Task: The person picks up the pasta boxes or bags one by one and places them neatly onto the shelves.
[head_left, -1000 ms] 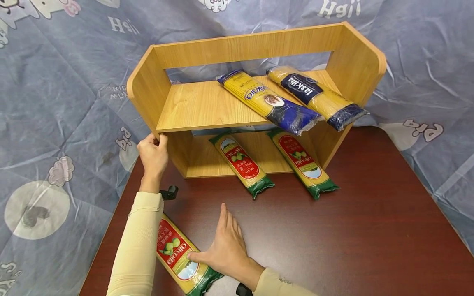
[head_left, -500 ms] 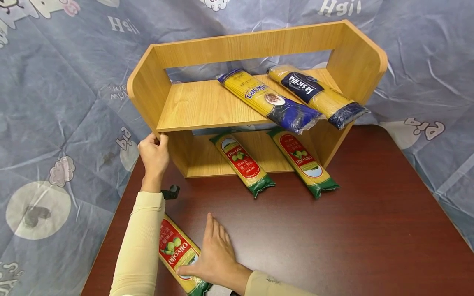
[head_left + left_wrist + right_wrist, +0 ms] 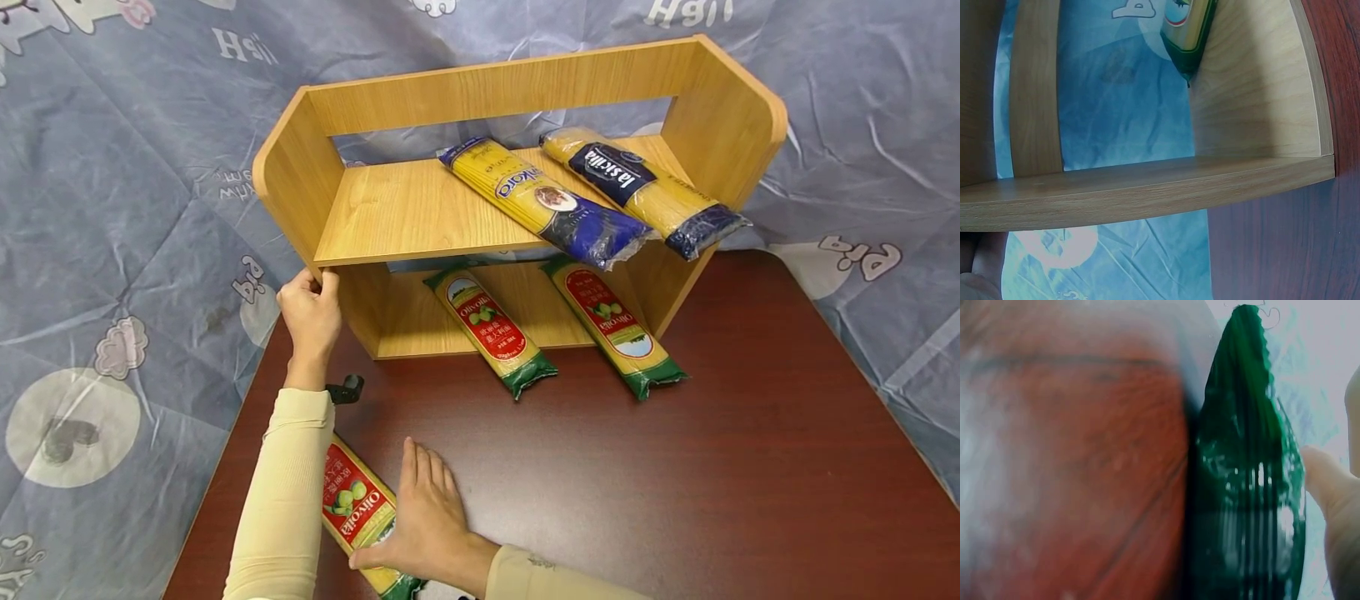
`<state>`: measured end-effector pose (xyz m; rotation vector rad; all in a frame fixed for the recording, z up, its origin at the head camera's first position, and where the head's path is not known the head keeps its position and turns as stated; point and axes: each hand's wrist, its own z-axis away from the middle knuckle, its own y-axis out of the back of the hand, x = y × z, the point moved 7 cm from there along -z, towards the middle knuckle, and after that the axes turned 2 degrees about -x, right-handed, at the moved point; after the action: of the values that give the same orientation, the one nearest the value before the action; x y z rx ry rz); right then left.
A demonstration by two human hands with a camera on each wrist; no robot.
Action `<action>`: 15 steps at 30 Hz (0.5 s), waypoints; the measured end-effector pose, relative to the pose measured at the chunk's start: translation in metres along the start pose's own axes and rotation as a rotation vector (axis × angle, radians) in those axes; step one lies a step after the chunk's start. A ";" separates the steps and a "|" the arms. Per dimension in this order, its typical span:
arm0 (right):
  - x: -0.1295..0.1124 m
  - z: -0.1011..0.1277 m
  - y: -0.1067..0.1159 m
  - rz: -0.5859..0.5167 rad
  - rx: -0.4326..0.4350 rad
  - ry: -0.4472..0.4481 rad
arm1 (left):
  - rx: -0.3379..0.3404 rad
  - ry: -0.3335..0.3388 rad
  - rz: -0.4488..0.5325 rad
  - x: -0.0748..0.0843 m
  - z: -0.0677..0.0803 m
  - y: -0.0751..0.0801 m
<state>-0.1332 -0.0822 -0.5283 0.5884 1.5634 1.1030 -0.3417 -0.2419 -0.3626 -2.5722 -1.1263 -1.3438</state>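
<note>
My left hand [image 3: 311,312] grips the lower front edge of the left side panel of a two-tier wooden shelf [image 3: 390,212]; in the left wrist view only part of its fingers [image 3: 988,259] shows. Below it, a yellow, red and green pack of spaghetti [image 3: 360,512] lies slanted on the table, partly behind my left sleeve. My right hand [image 3: 431,525] is over the pack's near end, fingers straight and together, thumb spread across it. The right wrist view shows the pack's green end [image 3: 1244,487] close to my thumb [image 3: 1332,481]; whether they touch I cannot tell.
Two spaghetti packs, one blue and yellow [image 3: 540,200] and one with a dark label [image 3: 637,187], lie on the upper tier. Two green-ended packs [image 3: 491,329] lie on the lower tier, jutting over its front edge. Behind hangs a grey-blue cloth [image 3: 150,208]; the table [image 3: 675,483] is dark red.
My right hand has moved left and slightly nearer along the table, its thumb now further across the spaghetti pack. My left hand keeps its grip on the shelf.
</note>
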 end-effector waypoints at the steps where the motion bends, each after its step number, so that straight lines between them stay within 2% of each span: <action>1: -0.002 0.000 -0.002 0.019 -0.004 0.009 | 0.002 -0.001 0.001 0.000 0.000 0.000; 6: -0.015 0.005 -0.009 0.126 0.005 0.077 | 0.026 -0.012 0.007 0.002 0.001 0.000; 15: -0.028 0.009 -0.014 0.233 0.085 0.158 | -0.005 0.001 0.011 0.002 0.000 0.001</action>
<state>-0.1143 -0.1082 -0.5273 0.7713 1.7160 1.2877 -0.3409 -0.2414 -0.3609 -2.5770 -1.1086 -1.3478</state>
